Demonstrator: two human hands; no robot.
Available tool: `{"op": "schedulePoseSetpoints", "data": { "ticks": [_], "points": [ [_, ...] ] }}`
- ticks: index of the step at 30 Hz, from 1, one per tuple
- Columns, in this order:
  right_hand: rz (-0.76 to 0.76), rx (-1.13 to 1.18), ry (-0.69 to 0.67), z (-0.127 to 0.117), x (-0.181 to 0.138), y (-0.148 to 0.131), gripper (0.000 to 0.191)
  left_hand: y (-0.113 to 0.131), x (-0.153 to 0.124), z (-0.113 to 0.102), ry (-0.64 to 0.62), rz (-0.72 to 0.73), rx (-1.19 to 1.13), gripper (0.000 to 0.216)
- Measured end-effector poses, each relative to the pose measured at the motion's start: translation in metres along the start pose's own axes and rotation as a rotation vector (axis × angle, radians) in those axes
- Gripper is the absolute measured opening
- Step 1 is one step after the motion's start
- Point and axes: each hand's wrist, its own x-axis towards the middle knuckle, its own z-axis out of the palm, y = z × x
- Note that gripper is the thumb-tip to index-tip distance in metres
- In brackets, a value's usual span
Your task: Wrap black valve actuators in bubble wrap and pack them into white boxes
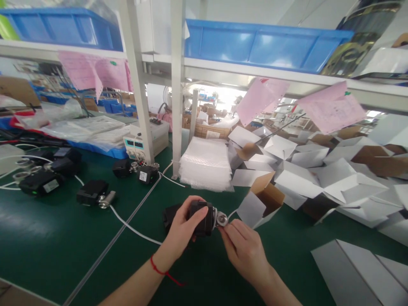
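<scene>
My left hand [182, 231], with a red string on its wrist, grips a small black box-shaped device [201, 217] just above the green table. A round metal fitting [221, 219] sticks out of the device's right end. My right hand [242, 246] pinches that fitting with its fingertips. A white cable [134, 227] trails off to the left across the table. An open white-and-brown carton [263, 200] lies just right of my hands.
Several more black devices with metal fittings [94, 193] lie on the left of the green table [63, 242]. A stack of bubble bags [205, 163] sits behind my hands. Many open cartons [334, 178] pile up on the right. Flat white cartons [360, 272] lie at the lower right. Blue bins [264, 44] sit on the shelf above.
</scene>
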Motion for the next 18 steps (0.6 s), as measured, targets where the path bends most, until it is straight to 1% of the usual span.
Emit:
{"op": "schedulePoseSetpoints", "data": {
  "ticks": [2, 5, 8, 12, 15, 17, 18],
  "points": [
    [-0.001, -0.003, 0.013, -0.003, 0.000, 0.003, 0.031, 0.003, 0.000, 0.000, -0.035, -0.003, -0.036, 0.047],
    [0.019, 0.043, 0.007, -0.006, -0.002, 0.006, 0.029, 0.010, 0.000, -0.002, -0.097, -0.067, -0.107, 0.053],
    [0.024, 0.110, -0.012, -0.009, -0.003, 0.008, 0.032, 0.015, 0.000, -0.006, -0.134, -0.133, -0.099, 0.059],
    [0.072, 0.200, 0.008, -0.011, -0.001, 0.011, 0.035, 0.019, 0.000, -0.007, -0.170, -0.165, -0.050, 0.064],
    [0.118, 0.261, -0.077, -0.010, 0.000, 0.014, 0.039, 0.018, 0.000, -0.006, -0.198, -0.166, -0.035, 0.062],
    [0.130, 0.298, -0.126, -0.009, 0.000, 0.014, 0.036, 0.015, 0.000, -0.007, -0.189, -0.162, -0.031, 0.059],
    [0.148, 0.319, -0.120, -0.009, 0.000, 0.013, 0.035, 0.014, 0.000, -0.008, -0.179, -0.152, -0.020, 0.058]
  ]
}}
